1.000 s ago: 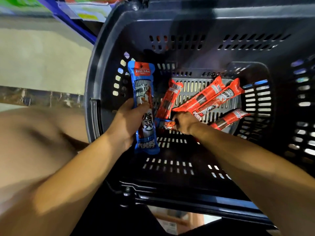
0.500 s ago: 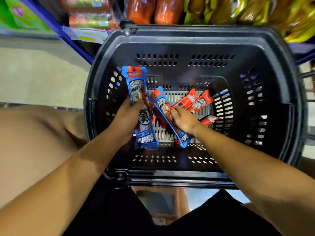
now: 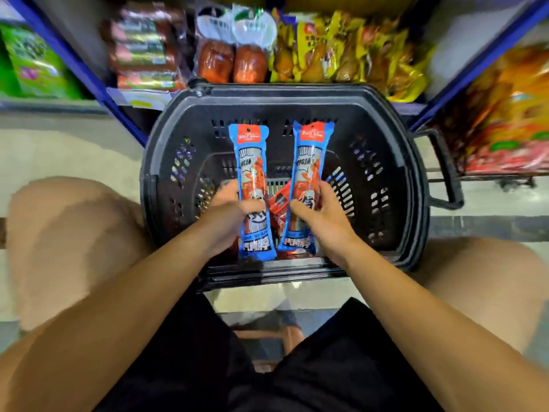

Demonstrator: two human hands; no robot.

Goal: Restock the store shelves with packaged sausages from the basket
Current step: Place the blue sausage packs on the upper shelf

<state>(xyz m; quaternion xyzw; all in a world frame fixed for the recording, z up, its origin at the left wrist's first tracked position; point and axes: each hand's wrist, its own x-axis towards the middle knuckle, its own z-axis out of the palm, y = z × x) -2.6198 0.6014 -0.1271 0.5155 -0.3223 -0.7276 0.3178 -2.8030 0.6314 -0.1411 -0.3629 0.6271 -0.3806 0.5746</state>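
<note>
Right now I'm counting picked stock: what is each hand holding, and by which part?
Left hand grips one blue sausage pack around its lower half; right hand grips a second blue pack likewise.

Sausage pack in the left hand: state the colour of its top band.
Red, above a blue wrapper, on the long blue sausage pack; the head view shows it.

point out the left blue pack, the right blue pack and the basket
left blue pack (image 3: 251, 162), head view, upper printed face above the fingers
right blue pack (image 3: 309, 162), head view, upper printed face above the thumb
basket (image 3: 285, 98), head view, far rim
</note>
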